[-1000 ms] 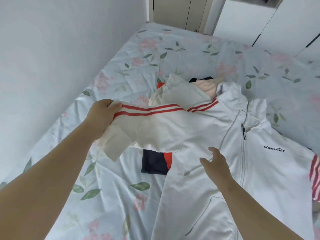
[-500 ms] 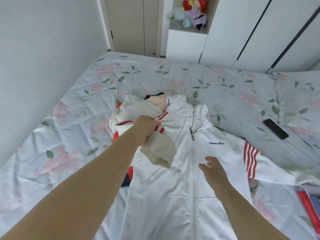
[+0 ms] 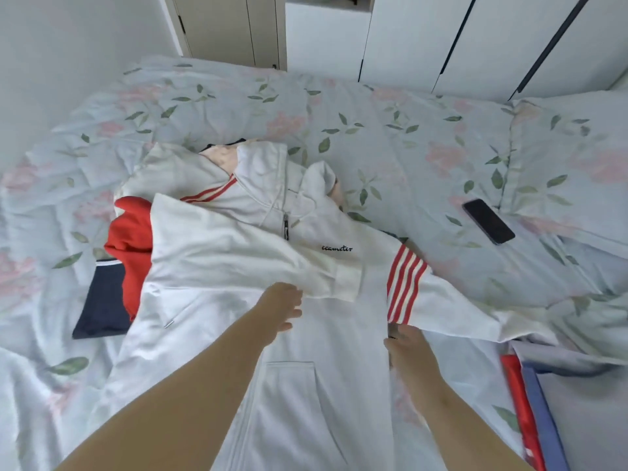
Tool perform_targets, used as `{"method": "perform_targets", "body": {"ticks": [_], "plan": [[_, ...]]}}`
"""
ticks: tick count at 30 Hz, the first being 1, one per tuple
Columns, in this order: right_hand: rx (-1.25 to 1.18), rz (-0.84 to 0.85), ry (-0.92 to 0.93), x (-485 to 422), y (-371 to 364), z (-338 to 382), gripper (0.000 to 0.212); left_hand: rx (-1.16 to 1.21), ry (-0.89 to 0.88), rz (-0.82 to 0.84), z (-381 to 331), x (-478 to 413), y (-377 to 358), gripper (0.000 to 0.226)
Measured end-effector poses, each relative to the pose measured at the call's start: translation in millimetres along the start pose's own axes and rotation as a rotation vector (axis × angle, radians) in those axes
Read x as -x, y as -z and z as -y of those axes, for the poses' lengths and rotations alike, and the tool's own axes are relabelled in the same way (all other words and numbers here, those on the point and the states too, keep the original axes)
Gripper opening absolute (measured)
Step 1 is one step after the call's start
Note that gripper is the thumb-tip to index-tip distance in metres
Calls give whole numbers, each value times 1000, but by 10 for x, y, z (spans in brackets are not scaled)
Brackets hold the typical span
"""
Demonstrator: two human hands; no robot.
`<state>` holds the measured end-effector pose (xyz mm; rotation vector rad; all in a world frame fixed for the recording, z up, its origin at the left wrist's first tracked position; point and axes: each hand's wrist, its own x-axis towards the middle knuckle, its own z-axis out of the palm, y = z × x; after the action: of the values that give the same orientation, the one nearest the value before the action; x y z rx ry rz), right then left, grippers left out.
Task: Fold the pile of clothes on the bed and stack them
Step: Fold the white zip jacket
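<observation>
Mostly spread flat on the pale floral bed (image 3: 390, 130), white zip-up hoodie with red sleeve stripes (image 3: 333, 351), one sleeve folded across its chest, left hand (image 3: 280, 305) loose-fingered beside that cuff, right hand (image 3: 406, 345) fingertips hidden under the striped sleeve, grip unclear, red garment (image 3: 131, 232) half buried beneath

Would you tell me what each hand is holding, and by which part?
The left hand holds nothing; it lies open beside the folded sleeve's cuff. The right hand meets the white jacket's striped sleeve at its lower edge; grip unclear.
</observation>
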<state>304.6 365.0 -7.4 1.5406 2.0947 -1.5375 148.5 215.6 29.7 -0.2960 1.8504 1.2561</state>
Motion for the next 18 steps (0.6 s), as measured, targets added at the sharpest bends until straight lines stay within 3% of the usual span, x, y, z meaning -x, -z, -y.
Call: {"method": "perform_targets", "body": {"ticks": [3,6,7,8,10,13,16,18], "plan": [[-30,51,-47,-257,6,-85,8,45,54,-90,344,-183,-119,15],[-145,82,-114,-558,-149,-46,22,44,-14,-128,535,-394,-179,16],[-213,49,-138,-654,-184,-30,16,-71,-99,-164,577,-485,-190,26],[-310,-15,-185,-771,-204,-52,37,-244,-205,-214,602,-560,-205,34],[-467,-147,-281,-955,-188,-138,11,-556,-431,-260,607,-670,-271,44],[-453,-200,-411,-1113,-19,-396,54,-740,-617,-146,573,-830,-488,55],[-596,-205,-399,-1219,192,-627,64,-776,-539,-47,537,-1008,-781,66],[-788,-226,-408,-1274,328,-697,57,-700,-442,-136,508,-1105,-955,70]]}}
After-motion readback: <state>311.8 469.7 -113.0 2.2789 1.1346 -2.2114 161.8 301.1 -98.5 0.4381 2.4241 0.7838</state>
